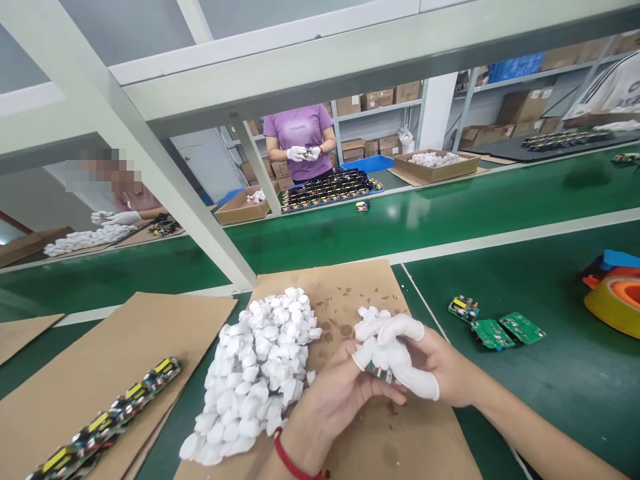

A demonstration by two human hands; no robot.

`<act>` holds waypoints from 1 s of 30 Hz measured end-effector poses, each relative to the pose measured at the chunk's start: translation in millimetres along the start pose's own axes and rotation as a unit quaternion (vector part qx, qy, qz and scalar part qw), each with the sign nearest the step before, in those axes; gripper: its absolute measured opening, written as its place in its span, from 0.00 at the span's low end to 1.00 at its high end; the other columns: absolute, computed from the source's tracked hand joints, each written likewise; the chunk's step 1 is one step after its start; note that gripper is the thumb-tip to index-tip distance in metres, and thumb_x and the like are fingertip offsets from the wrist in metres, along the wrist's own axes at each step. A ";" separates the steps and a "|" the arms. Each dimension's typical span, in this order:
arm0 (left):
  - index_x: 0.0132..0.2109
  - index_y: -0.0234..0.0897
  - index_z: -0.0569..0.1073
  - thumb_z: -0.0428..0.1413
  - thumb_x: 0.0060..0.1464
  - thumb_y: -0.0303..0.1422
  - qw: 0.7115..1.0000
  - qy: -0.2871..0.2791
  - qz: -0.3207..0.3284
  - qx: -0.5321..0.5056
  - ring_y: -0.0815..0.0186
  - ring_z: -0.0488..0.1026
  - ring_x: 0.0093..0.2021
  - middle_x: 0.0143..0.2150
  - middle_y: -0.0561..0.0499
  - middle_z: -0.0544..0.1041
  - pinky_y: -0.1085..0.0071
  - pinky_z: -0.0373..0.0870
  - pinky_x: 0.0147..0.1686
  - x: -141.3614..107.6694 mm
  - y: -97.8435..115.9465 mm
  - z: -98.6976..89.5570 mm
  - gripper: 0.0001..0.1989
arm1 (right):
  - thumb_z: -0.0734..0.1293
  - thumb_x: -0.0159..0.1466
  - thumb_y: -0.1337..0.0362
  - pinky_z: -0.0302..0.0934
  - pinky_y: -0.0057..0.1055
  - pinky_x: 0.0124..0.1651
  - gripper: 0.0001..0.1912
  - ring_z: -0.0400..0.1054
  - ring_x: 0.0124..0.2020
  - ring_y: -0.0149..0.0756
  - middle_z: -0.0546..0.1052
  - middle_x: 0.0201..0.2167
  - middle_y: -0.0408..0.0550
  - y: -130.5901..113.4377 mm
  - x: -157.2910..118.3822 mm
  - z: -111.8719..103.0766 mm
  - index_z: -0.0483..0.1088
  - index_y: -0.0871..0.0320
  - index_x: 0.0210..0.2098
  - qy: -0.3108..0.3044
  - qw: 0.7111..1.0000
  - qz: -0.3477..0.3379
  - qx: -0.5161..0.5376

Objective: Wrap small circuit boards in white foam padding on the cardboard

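My left hand (336,390), with a red bracelet at the wrist, is closed around the edge of a small circuit board (384,375). White covers sit on several of my fingertips. From the right, my right hand (443,363) closes over the same board, its white-covered fingers hiding most of it. Both hands are above a brown cardboard sheet (345,283). Left of them lies a large heap of small white pieces (260,367). A few more white pieces (373,312) show just beyond my fingers.
At left, a row of circuit boards (107,420) lies on cardboard. Three loose boards (493,333) and a yellow tape roll (617,307) lie at right. Across the green conveyor belt (440,207), people in white gloves handle parts. A slanted metal post (165,173) rises at left.
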State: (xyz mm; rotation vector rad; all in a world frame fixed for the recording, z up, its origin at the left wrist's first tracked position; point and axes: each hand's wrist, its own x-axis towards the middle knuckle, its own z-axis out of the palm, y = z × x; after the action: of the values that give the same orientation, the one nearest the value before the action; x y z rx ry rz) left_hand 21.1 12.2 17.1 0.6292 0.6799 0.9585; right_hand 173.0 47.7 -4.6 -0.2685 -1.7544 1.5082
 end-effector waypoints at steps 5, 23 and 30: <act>0.37 0.31 0.75 0.55 0.52 0.34 1.000 0.001 0.006 0.006 0.69 0.72 0.25 0.28 0.48 0.74 0.74 0.74 0.23 2.2 1.6 -0.8 0.10 | 0.64 0.60 0.65 0.59 0.42 0.52 0.18 0.60 0.54 0.43 0.66 0.54 0.53 5.3 -1.7 0.1 0.62 0.51 0.50 0.028 0.999 -0.006 -0.020; 0.24 0.31 0.73 0.56 0.49 0.33 0.989 -0.031 0.127 0.068 0.71 0.60 0.27 0.24 0.51 0.67 0.74 0.59 0.31 -1.9 3.5 8.0 0.10 | 0.65 0.57 0.47 0.66 0.35 0.38 0.34 0.69 0.40 0.42 0.63 0.57 0.54 13.8 -2.3 5.1 0.54 0.46 0.60 0.076 0.997 0.027 0.009; 0.38 0.32 0.77 0.58 0.46 0.32 0.980 -0.099 0.156 0.078 0.70 0.60 0.30 0.28 0.50 0.67 0.72 0.56 0.34 -7.2 3.7 7.0 0.11 | 0.67 0.57 0.54 0.63 0.46 0.49 0.18 0.61 0.55 0.54 0.62 0.59 0.51 11.3 -4.7 2.6 0.70 0.45 0.47 0.093 0.995 -0.020 -0.039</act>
State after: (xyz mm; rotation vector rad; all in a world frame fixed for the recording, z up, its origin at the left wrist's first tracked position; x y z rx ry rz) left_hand 21.6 6.3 25.9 0.9782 0.4890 1.1188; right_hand 170.6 46.0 -16.8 -0.3993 -1.6622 1.3437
